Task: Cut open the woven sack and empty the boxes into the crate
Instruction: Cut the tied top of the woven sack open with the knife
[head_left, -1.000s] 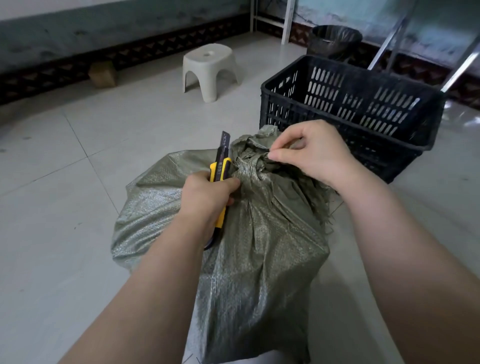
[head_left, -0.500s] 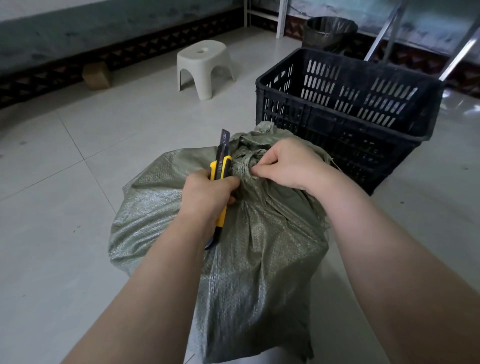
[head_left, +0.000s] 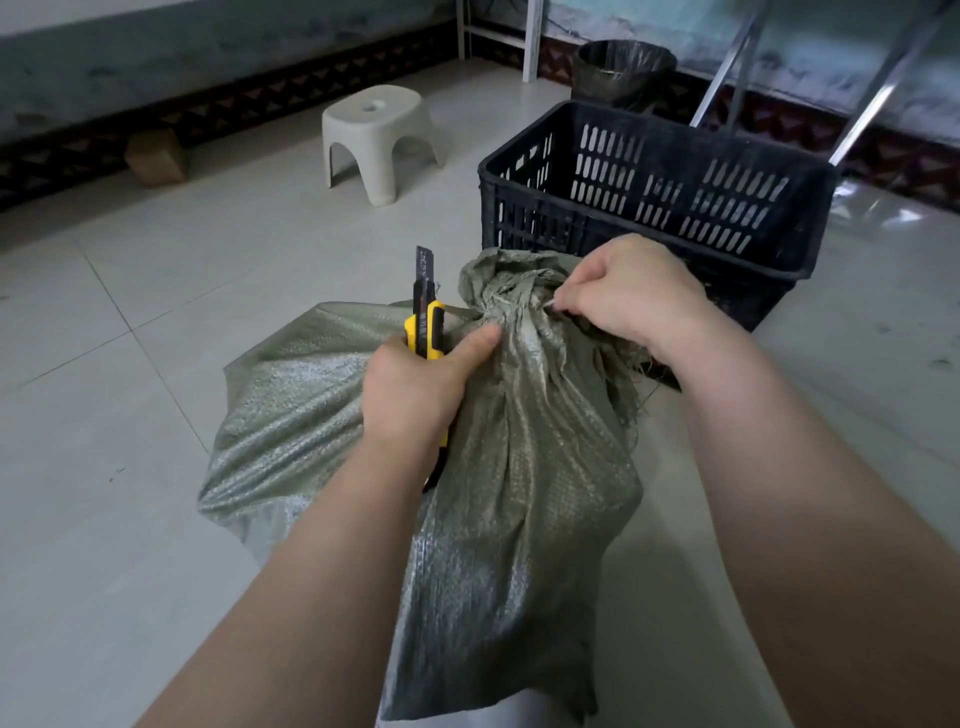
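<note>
Sack (head_left: 519, 441) (grey-green, neck bunched) pinched by right hand (head_left: 631, 296); left hand (head_left: 415, 395) grips knife (head_left: 425, 322).

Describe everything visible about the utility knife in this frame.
The utility knife has a yellow and black body that looks plastic, with a dark segmented blade extended from its top. It stands nearly upright, blade pointing up and away from the person. The left hand is wrapped around its lower body, thumb reaching toward the tied neck of the woven sack. The handle's lower end lies against the sack. The blade itself touches nothing.
</note>
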